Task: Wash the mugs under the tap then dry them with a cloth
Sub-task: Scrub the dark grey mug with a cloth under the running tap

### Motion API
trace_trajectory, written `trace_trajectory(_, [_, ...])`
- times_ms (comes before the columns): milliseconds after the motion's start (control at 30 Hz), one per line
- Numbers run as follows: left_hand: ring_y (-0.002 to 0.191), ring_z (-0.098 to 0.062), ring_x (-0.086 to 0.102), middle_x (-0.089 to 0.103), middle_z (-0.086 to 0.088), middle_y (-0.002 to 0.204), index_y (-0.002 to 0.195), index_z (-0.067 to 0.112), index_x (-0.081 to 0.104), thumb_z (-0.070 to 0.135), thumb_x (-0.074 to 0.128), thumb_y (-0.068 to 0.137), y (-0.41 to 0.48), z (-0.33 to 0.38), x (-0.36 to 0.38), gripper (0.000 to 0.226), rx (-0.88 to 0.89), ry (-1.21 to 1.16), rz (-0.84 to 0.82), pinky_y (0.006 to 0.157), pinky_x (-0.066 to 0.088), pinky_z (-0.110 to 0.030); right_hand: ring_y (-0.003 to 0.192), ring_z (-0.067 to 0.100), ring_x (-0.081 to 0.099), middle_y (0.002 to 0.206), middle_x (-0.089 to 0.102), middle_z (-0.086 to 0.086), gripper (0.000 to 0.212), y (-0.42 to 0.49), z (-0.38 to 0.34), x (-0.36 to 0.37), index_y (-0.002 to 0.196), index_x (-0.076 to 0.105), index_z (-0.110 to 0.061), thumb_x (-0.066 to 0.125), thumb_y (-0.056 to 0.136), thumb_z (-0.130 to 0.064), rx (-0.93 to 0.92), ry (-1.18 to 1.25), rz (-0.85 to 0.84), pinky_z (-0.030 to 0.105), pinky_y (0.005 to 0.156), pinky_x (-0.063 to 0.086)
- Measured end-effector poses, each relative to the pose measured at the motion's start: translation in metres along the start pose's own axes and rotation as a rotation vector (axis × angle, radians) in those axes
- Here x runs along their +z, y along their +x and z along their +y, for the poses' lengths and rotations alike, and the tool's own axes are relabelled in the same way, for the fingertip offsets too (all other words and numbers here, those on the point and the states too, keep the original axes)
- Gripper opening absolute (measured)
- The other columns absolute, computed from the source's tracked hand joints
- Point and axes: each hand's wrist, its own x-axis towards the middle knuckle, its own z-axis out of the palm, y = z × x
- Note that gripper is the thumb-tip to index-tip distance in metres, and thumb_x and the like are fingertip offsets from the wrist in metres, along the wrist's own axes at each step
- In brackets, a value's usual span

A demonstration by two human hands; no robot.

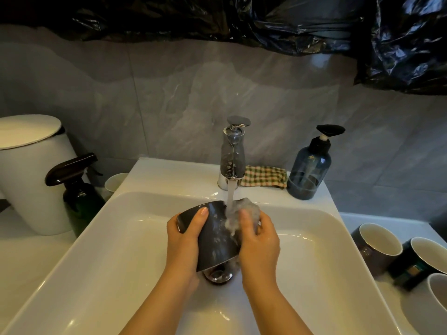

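Observation:
A dark grey mug (214,234) lies on its side over the white sink (116,250), under water running from the chrome tap (232,153). My left hand (186,238) grips its left side, thumb on top near the base. My right hand (258,240) curls round the mug's right side, where the stream splashes over my fingers. A checked cloth (264,179) lies folded on the sink ledge behind the tap. Three more mugs stand on the counter at the right: a grey mug (376,245), a dark green mug (420,259) and a third mug (435,301) cut by the frame.
A blue pump bottle (309,170) stands right of the tap. Left of the sink are a green spray bottle (79,197), a white lidded bin (33,172) and a small white cup (116,181). The drain (217,275) shows below the mug. Black plastic sheeting (266,22) hangs above.

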Motion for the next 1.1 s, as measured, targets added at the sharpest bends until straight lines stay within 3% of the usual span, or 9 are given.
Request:
trace_trajectory(133, [0.092,-0.032,0.065,0.063,-0.017,0.114,0.126,0.014,0.048,0.038,0.073,0.069,0.007,0.004,0.002,0.067,-0.051,-0.216,0.023,0.066,0.056,-0.042,0.083,0.019,0.058,0.092,0.061,0.003,0.036,0.002,-0.007,-0.003,0.1,0.06,-0.018,0.032,0.1,-0.04,0.455,0.607,-0.012,0.036,0.076,0.047])
trace_trajectory(233, [0.101,-0.031,0.062,0.062,-0.016,0.119,0.127,0.013,0.046,0.033,0.069,0.071,0.008,0.004,0.0,0.064,-0.055,-0.303,0.009,0.073,0.054,-0.044,0.095,0.029,0.059,0.098,0.068,0.013,0.053,-0.002,-0.011,-0.001,0.095,0.065,-0.013,0.029,0.096,-0.052,0.578,0.833,-0.127,0.045,0.088,0.044])
trace_trajectory(333, [0.101,-0.033,0.062,0.06,-0.019,0.116,0.126,0.009,0.045,0.029,0.077,0.062,0.005,0.004,-0.004,0.074,-0.053,-0.189,-0.054,0.073,0.055,-0.043,0.098,0.033,0.064,0.107,0.069,0.016,0.037,-0.007,-0.008,0.002,0.115,0.063,-0.021,0.043,0.093,-0.042,0.548,0.707,-0.279,0.043,0.074,0.054])
trace_trajectory(433, [0.086,-0.023,0.062,0.057,-0.019,0.108,0.106,0.016,0.046,0.016,0.072,0.075,0.001,0.006,-0.008,0.04,0.047,0.076,-0.119,0.064,0.053,-0.033,0.101,0.034,0.061,0.116,0.062,0.013,0.029,0.0,-0.009,-0.003,0.118,0.06,-0.032,0.052,0.09,-0.032,0.477,0.594,-0.19,0.043,0.073,0.054])
trace_trajectory(600, [0.09,-0.021,0.066,0.062,-0.006,0.107,0.121,0.045,0.036,0.017,0.083,0.066,-0.005,0.015,-0.011,0.077,-0.018,0.353,-0.404,0.064,0.057,-0.031,0.09,0.026,0.062,0.104,0.065,0.01,0.026,0.006,-0.015,-0.02,0.109,0.066,-0.023,0.051,0.089,-0.032,0.449,0.531,-0.125,0.036,0.067,0.049])
trace_trajectory(733, [0.094,-0.02,0.066,0.065,0.003,0.107,0.114,0.041,0.047,0.034,0.078,0.049,-0.007,0.02,-0.013,0.072,-0.108,0.559,-0.537,0.072,0.059,-0.034,0.089,0.021,0.062,0.103,0.067,0.006,0.025,0.011,-0.016,-0.025,0.104,0.065,-0.024,0.043,0.092,-0.021,0.326,0.364,-0.215,0.031,0.064,0.049])
trace_trajectory(967, [0.085,-0.03,0.067,0.071,-0.012,0.096,0.108,0.017,0.06,0.039,0.059,0.081,-0.005,0.016,-0.011,0.034,-0.223,0.226,-0.23,0.062,0.055,-0.037,0.107,0.007,0.053,0.128,0.046,-0.016,0.018,-0.004,-0.003,-0.006,0.106,0.049,-0.027,0.049,0.093,-0.013,0.068,0.169,-0.389,0.021,0.069,0.054])
trace_trajectory(1033, [0.08,-0.028,0.067,0.074,-0.01,0.079,0.096,0.014,0.065,0.039,0.056,0.083,-0.005,0.018,-0.009,0.029,-0.268,0.157,-0.176,0.063,0.053,-0.036,0.12,0.003,0.046,0.137,0.036,-0.018,0.018,-0.011,0.008,0.0,0.106,0.052,-0.033,0.055,0.09,-0.027,-0.145,-0.047,-0.431,0.025,0.085,0.054])
trace_trajectory(1100, [0.078,-0.027,0.067,0.074,-0.009,0.078,0.094,0.014,0.067,0.04,0.056,0.083,-0.004,0.018,-0.011,0.03,-0.265,0.175,-0.173,0.061,0.053,-0.036,0.135,0.008,0.033,0.145,0.032,-0.012,0.039,-0.014,0.02,0.004,0.119,0.051,-0.039,0.046,0.081,-0.051,-0.29,-0.313,-0.445,0.036,0.102,0.045])
